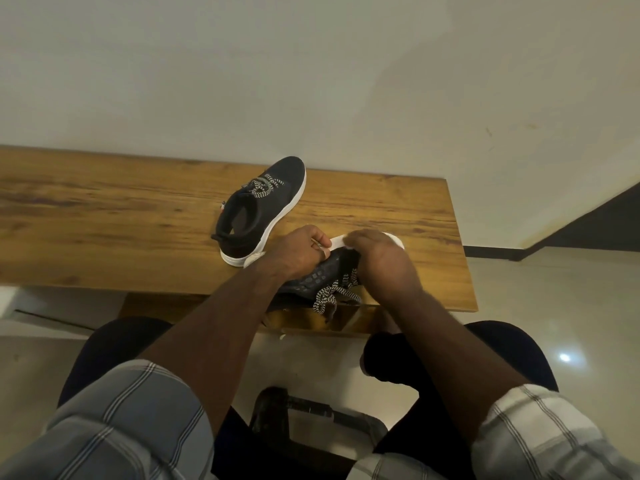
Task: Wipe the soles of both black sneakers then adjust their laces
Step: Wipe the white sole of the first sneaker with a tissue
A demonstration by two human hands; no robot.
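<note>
Wood table [104,216] against wall: your left hand [301,252] grips the near sneaker [322,275] at its white sole; right hand [384,258] curls over its toe, grip unclear. Second sneaker [263,206] upright just behind.

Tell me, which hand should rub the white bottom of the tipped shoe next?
Probably the right hand. It already lies over the white sole of the tilted sneaker, seemingly wiping it. The left hand grips that sneaker, steadying it.
</note>
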